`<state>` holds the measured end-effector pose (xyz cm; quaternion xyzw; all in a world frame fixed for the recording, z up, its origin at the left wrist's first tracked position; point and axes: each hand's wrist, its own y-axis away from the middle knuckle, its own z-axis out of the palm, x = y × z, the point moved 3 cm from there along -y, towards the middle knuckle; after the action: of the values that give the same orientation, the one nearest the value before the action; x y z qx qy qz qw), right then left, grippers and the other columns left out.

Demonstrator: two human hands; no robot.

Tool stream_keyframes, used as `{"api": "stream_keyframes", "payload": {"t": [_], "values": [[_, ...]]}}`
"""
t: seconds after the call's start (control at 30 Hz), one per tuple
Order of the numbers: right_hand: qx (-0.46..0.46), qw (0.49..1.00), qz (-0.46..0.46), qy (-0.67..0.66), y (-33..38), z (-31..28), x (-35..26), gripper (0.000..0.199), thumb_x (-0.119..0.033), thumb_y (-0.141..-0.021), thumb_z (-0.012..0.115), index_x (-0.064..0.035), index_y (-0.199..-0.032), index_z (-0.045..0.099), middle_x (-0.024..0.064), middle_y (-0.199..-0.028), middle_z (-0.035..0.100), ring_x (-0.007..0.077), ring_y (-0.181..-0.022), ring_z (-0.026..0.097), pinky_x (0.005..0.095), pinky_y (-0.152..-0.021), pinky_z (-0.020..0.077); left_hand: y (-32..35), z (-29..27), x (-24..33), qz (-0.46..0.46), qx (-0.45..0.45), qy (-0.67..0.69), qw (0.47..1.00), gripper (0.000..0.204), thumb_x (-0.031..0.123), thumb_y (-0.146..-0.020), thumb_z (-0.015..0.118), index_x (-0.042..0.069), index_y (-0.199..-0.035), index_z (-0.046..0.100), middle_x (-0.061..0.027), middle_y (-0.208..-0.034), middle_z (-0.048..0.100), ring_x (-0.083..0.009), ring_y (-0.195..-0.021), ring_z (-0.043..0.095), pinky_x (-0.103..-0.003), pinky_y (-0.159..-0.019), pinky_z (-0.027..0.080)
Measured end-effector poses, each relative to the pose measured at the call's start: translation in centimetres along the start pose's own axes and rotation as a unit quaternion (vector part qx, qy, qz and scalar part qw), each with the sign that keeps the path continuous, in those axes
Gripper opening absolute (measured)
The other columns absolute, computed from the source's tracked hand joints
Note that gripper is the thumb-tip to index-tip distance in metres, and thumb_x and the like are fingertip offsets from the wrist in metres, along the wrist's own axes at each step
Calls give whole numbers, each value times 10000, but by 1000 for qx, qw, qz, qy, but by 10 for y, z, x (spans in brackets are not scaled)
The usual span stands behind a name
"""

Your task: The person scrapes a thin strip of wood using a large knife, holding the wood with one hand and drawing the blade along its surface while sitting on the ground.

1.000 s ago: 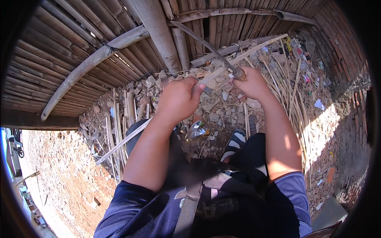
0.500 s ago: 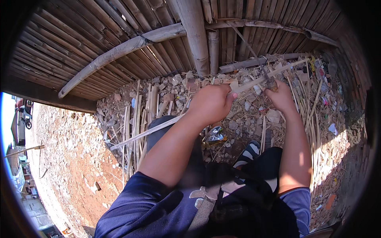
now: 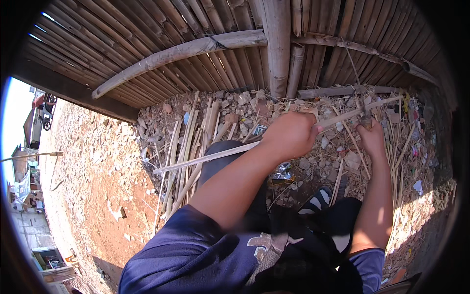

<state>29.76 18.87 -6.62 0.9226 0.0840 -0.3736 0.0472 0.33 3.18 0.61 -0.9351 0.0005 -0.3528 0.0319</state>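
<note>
A long pale bamboo strip (image 3: 210, 158) runs slantwise from beside my left arm to the right. My left hand (image 3: 293, 134) is closed around its middle, thumb on the right side. Past that hand, the strip's far part extends over the rubble to its tip at the right. In my right hand (image 3: 374, 139) is the wooden handle of a knife (image 3: 366, 121). Its thin dark blade points up and away, crossing the strip close to the handle. Whether the edge bites into the strip is too small to tell.
More bamboo strips (image 3: 188, 147) lie left of my knee, and others (image 3: 399, 147) to the right. A bamboo wall (image 3: 215, 73) with a thick post (image 3: 277, 54) stands ahead. Broken stones and a shiny wrapper (image 3: 281, 172) litter the ground near my sandalled foot (image 3: 318, 198).
The whole view has swung, so wall, hands and strip sit farther right and lower. The knife is now closer to the strip's far tip. Both hands keep their hold.
</note>
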Motion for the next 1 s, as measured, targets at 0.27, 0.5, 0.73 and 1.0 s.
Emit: {"api": "stream_keyframes", "payload": {"t": [0.27, 0.5, 0.73, 1.0], "values": [[-101, 983, -125, 91, 34, 24, -88, 235, -121, -861, 716, 6, -1055, 678, 72, -770, 666, 231, -744, 647, 398, -749, 509, 7, -2, -7, -37, 23, 18, 999, 351, 345, -996, 620, 9, -946, 709, -237, -842, 709, -455, -862, 700, -570, -823, 540], [-13, 997, -63, 45, 9, 12, -42, 263, -163, -862, 720, 0, -1065, 683, 109, -827, 698, 232, -771, 669, 397, -761, 518, 6, -11, 2, -55, -34, 28, 998, 323, 324, -996, 616, 18, -950, 709, -252, -890, 712, -455, -901, 699, -567, -847, 545], [-86, 994, -64, 7, 1, 12, -33, 208, -134, -877, 708, -2, -1031, 662, 89, -825, 665, 204, -776, 615, 370, -768, 488, 6, -11, 5, -24, -35, 36, 998, 316, 320, -1001, 611, 23, -966, 713, -243, -883, 716, -469, -894, 699, -570, -844, 546], [-22, 996, -70, 56, 18, 8, -61, 282, -123, -852, 724, 44, -1075, 675, 153, -908, 741, 202, -854, 689, 389, -798, 523, 5, -7, 3, -62, -59, 25, 996, 325, 326, -1007, 597, 26, -977, 720, -242, -869, 717, -473, -879, 700, -576, -829, 545]]}}
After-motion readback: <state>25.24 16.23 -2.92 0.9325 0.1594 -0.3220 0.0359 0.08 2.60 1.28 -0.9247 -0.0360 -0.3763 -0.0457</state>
